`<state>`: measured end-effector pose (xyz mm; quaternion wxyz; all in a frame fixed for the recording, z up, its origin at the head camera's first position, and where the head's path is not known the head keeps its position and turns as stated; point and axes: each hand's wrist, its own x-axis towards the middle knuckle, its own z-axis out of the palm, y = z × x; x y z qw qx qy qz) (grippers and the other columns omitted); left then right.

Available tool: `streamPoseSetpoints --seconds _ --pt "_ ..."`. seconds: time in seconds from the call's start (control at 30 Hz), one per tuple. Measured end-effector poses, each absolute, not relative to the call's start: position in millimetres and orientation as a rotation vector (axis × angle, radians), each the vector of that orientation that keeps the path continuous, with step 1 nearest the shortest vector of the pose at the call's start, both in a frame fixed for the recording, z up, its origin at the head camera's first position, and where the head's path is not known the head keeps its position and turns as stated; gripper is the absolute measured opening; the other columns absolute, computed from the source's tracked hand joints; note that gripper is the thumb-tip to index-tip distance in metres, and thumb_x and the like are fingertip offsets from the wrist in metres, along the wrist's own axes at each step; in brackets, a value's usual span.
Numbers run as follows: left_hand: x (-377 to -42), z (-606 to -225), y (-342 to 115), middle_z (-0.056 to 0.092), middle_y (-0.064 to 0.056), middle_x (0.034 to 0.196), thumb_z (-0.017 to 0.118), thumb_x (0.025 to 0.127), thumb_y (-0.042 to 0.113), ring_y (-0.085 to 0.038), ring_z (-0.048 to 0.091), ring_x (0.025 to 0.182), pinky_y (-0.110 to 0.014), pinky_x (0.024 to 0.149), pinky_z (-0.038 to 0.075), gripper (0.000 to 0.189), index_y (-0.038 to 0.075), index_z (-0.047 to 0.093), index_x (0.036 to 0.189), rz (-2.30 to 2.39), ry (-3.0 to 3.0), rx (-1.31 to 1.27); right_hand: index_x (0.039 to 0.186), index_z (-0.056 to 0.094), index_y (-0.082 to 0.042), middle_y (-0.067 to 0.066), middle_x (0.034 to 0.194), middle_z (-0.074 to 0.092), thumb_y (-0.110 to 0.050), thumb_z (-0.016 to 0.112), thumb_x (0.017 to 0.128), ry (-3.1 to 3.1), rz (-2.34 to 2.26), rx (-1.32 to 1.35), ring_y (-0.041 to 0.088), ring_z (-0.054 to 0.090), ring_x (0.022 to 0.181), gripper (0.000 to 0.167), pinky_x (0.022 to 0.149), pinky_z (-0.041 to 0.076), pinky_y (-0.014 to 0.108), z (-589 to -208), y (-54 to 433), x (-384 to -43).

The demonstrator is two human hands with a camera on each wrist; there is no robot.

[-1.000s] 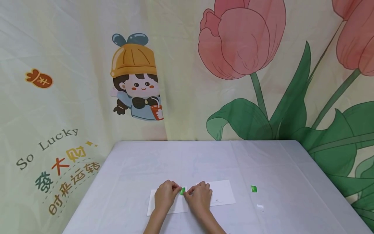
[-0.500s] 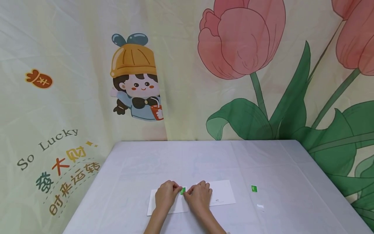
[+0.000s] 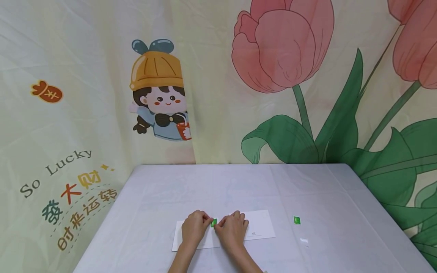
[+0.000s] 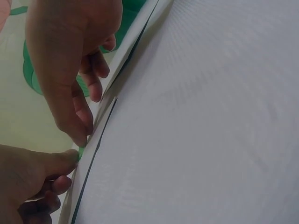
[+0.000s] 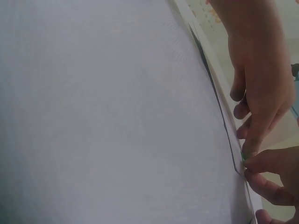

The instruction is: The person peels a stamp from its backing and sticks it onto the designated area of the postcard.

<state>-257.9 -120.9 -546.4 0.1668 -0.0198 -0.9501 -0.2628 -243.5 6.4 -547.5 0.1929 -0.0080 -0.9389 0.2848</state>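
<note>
A small green stamp (image 3: 214,223) lies at the upper right corner of the left white envelope (image 3: 176,238). My left hand (image 3: 195,228) has its thumb and index finger at the stamp's left edge, and my right hand (image 3: 233,230) has its fingertips at the right edge. Both hands pinch the stamp between them. In the left wrist view a sliver of green stamp (image 4: 81,152) shows between the two thumbs, low over the paper. The right wrist view has the fingertips of both hands meeting there, hiding most of the stamp.
A second white envelope (image 3: 261,224), with small print near its bottom edge, lies partly under my right hand. Farther right are another green stamp (image 3: 297,220) and a small shiny whitish scrap (image 3: 304,241). A white cloth covers the table (image 3: 211,185); a printed curtain (image 3: 211,76) hangs behind it.
Almost nothing differs. Both hands stay at the stamp, with only a very slight shift to the right by the left hand.
</note>
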Motion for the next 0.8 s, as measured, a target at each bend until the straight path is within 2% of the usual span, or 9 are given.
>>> streamPoseSetpoints --seconds 0.8 --pt "-257.8 -548.8 -122.0 0.05 0.01 0.056 0.079 0.071 0.026 -0.005 0.044 0.048 -0.023 0.042 0.036 0.02 0.016 0.063 0.064 -0.803 -2.665 -0.044 0.049 0.05 -0.022 -0.001 0.071 0.04 -0.031 0.083 0.062 -2.636 0.809 -0.03 0.02 0.037 0.072 0.036 0.063 0.027 0.036 -548.5 6.6 -241.9"
